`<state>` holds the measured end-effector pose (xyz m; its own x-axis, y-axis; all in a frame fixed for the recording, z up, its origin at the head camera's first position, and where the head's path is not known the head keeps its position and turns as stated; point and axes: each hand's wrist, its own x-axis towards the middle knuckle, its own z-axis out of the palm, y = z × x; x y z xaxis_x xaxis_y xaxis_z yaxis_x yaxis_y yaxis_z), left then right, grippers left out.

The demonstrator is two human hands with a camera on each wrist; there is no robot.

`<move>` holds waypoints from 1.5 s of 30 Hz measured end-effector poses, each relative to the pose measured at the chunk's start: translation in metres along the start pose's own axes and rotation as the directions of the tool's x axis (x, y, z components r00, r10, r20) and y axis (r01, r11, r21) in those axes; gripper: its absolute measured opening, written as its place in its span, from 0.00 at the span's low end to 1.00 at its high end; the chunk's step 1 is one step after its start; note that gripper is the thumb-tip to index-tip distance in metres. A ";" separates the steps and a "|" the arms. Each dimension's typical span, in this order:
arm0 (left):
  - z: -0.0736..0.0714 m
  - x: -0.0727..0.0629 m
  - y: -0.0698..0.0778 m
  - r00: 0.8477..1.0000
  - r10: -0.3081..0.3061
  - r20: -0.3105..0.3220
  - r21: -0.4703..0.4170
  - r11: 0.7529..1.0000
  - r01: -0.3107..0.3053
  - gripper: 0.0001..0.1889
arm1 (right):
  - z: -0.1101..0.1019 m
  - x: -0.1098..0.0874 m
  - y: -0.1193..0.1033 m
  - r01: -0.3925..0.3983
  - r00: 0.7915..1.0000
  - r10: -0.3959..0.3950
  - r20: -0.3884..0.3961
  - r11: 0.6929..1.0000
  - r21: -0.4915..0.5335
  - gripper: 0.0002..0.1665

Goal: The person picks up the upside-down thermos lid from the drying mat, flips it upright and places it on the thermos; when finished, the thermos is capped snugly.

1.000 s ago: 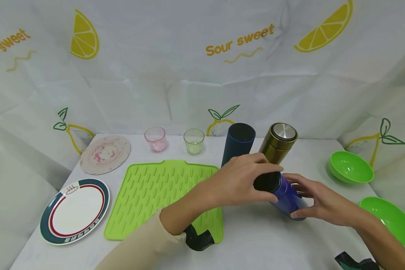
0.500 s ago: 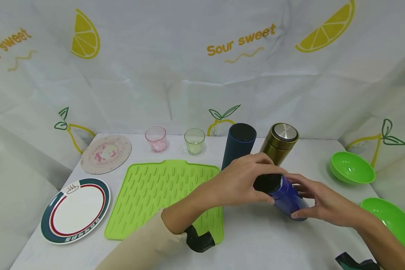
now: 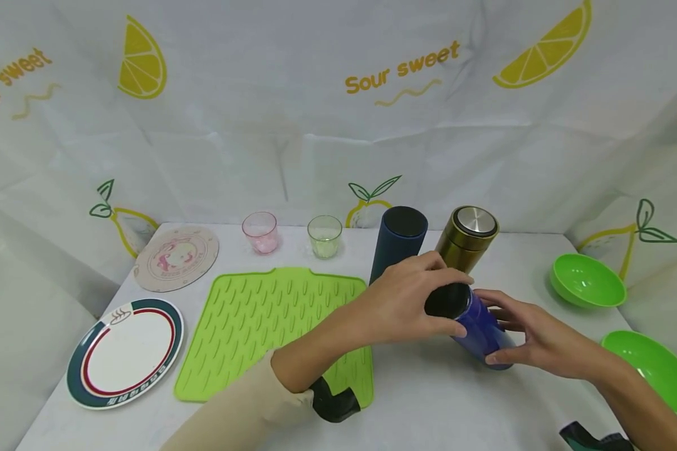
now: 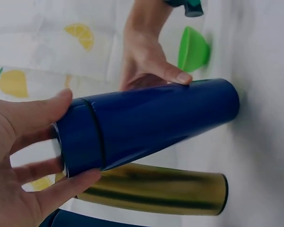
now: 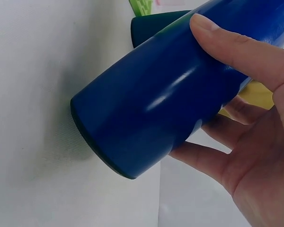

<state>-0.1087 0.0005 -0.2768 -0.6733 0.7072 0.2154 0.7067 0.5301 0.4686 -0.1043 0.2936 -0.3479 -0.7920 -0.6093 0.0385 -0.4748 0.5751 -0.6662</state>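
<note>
A glossy blue thermos flask [image 3: 482,335] leans toward the left, its black-topped end higher than its base. The left hand [image 3: 400,304] grips the flask's lid [image 4: 80,137], thumb and fingers spread round the rim. Lower down, the right hand [image 3: 547,335] holds the body, with the thumb on one side and the fingers curled round the other, as the right wrist view shows. The flask's dark-edged base [image 5: 102,146] is close to the white tabletop. Just behind the hands stand a gold thermos flask [image 3: 465,241] with a steel top and a dark blue bottle [image 3: 397,244].
A green ridged mat [image 3: 271,326] lies left of the flask. Beyond it stand a pink glass [image 3: 261,233] and a pale green glass [image 3: 324,237]. A round coaster [image 3: 176,258] and a rimmed plate [image 3: 132,354] are at left, two green bowls [image 3: 588,280] at right.
The left hand's fingers and thumb have shifted slightly round the lid, one way and then back. The flask stays tilted in about the same place, and the right hand has hardly moved.
</note>
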 end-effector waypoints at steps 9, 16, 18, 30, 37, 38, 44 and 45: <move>-0.004 -0.002 -0.004 1.000 0.012 0.021 0.002 1.000 -0.012 0.35 | 0.000 0.000 0.001 0.012 1.000 -0.013 -0.019 1.000 -0.017 0.57; 0.001 0.001 0.000 0.997 -0.050 -0.056 0.021 0.998 0.051 0.36 | 0.000 0.001 0.001 -0.005 1.000 0.005 -0.008 1.000 -0.008 0.56; 0.000 0.001 0.001 0.998 -0.033 -0.052 0.025 0.999 0.035 0.35 | 0.000 0.001 0.001 -0.008 1.000 0.008 -0.007 1.000 -0.013 0.56; -0.005 -0.002 -0.003 0.992 0.126 0.027 -0.001 0.992 -0.126 0.33 | 0.001 -0.003 0.003 0.005 1.000 -0.005 -0.009 1.000 -0.022 0.56; -0.006 -0.001 -0.009 0.968 0.246 0.056 -0.030 0.969 -0.245 0.32 | 0.001 -0.003 0.001 0.026 1.000 -0.026 -0.006 0.999 -0.025 0.55; -0.007 -0.001 -0.010 0.964 0.260 0.059 -0.032 0.966 -0.258 0.32 | 0.001 -0.002 0.001 0.033 0.999 -0.033 -0.006 0.999 -0.026 0.55; -0.008 -0.001 -0.013 0.948 0.308 0.077 -0.068 0.951 -0.303 0.32 | 0.001 -0.002 0.000 0.064 0.998 -0.064 -0.006 0.998 -0.029 0.55; -0.008 -0.001 -0.013 0.947 0.312 0.079 -0.078 0.949 -0.307 0.32 | 0.001 -0.002 0.000 0.066 0.998 -0.066 -0.005 0.997 -0.029 0.55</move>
<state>-0.1195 -0.0109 -0.2763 -0.3997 0.8719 0.2830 0.8599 0.2497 0.4451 -0.1027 0.2940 -0.3486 -0.7606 -0.6435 0.0862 -0.5369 0.5489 -0.6407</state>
